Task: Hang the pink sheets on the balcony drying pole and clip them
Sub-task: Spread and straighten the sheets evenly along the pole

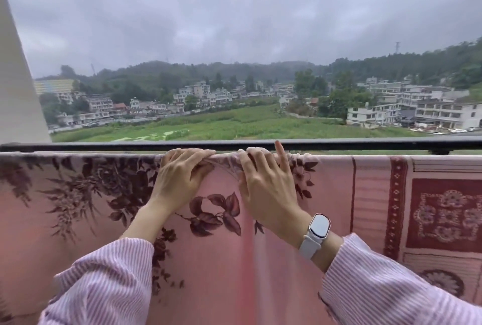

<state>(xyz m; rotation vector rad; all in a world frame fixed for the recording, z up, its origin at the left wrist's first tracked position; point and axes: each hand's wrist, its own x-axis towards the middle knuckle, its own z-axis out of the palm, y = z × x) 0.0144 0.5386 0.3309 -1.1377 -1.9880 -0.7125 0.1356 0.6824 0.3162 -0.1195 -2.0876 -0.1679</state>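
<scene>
A pink sheet with dark maroon leaves and flowers (83,194) hangs over a pole that it hides, spanning the lower half of the view. Beside it on the right hangs a second pink sheet with maroon squares and borders (430,210). My left hand (180,178) grips the top fold of the floral sheet, fingers curled over the edge. Close to its right, my right hand (266,181) grips the bunched fold too, with the index finger sticking up. No clip is visible.
A dark balcony railing (104,146) runs across just behind the sheets' top edge. A white pillar (15,77) rises at the left. Beyond lie green fields, buildings, hills and a grey sky. A white watch (317,230) sits on my right wrist.
</scene>
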